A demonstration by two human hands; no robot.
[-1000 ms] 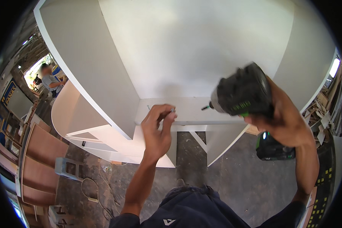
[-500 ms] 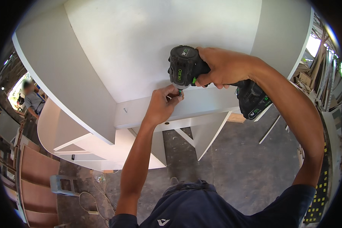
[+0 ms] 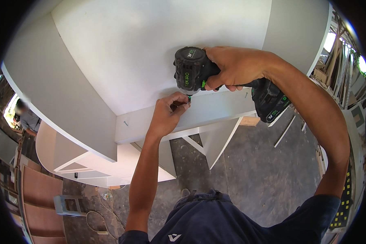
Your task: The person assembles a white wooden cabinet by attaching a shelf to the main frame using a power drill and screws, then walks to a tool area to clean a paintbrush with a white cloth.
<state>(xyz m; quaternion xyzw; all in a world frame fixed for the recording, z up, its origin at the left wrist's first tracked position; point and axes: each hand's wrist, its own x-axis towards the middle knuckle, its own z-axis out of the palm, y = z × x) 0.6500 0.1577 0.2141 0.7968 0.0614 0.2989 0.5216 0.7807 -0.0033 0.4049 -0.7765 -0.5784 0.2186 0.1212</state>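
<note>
Two hands: the left hand [image 3: 165, 116] and right hand [image 3: 236, 67] are close together over the middle of the ledge [image 3: 221, 106].
Right grip: wrapped round the handle of the driver [image 3: 190, 71].
Left grip: thumb and forefinger nearly together at the bit [image 3: 189, 98]; what they pinch is hidden, so I cannot tell.
Driver: nose down above the ledge's middle; whether the bit bears on anything is unclear.
Change: a second ago the driver hung well right of the left hand; now, as half a second ago, they meet.
Meaning: bit and fingertips seem lined up on one spot.
Screws: left screw [image 3: 125, 123] and right screw [image 3: 245, 95] stand proud near the ledge's ends.
</note>
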